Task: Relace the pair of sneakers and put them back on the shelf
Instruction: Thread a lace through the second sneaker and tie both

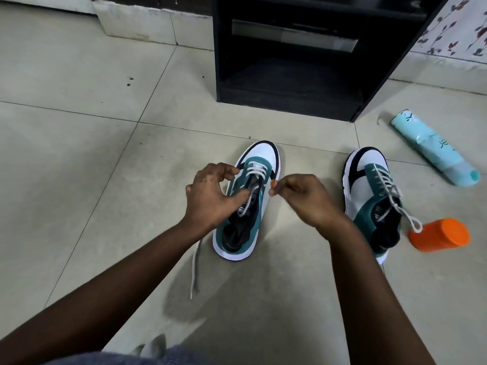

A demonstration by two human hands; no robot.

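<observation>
Left hand (208,196) curled, pinching the lace (246,200) over the sneaker (246,204); right hand (297,197) just beside, fingers pinched together, contents unclear.

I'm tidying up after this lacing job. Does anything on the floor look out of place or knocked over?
Yes. A light blue bottle and an orange cup both lie on their sides on the tiled floor, right of the right sneaker. A loose lace end trails from the half-laced left sneaker.

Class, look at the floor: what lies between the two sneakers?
In the head view, the right hand hangs over the stretch between the left sneaker and the right sneaker; below it, bare floor tile.
</observation>
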